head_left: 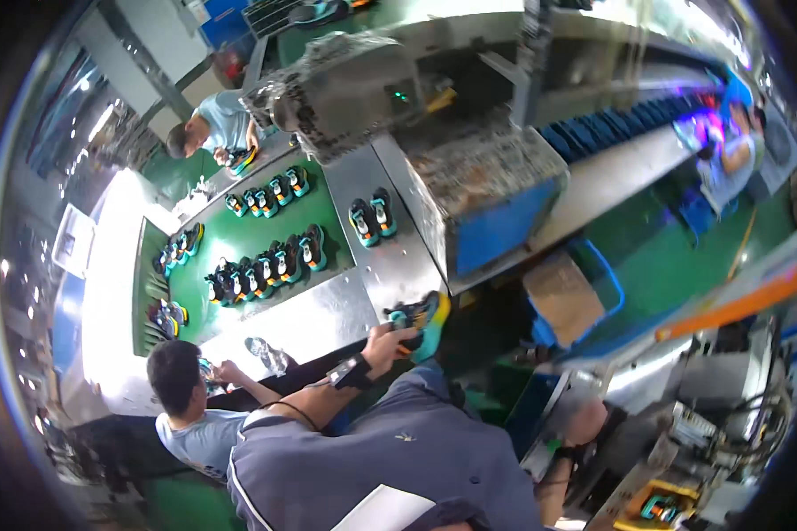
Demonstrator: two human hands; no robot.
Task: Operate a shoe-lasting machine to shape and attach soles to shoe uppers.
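My left hand is closed around a sneaker with a dark upper and a teal, orange and yellow sole. It holds the shoe beside the corner of the metal table, with the colourful sole facing outward. On my left wrist sits a black band. My right hand is on the right, close to a machine with hoses and metal parts. That hand is smeared, and its fingers do not show clearly. A pair of similar sneakers stands on the metal tabletop beyond my left hand.
Rows of sneakers stand on a green surface at the left. A co-worker sits close by my left arm, another works farther back. A dusty box-shaped machine and a blue-framed cart lie ahead.
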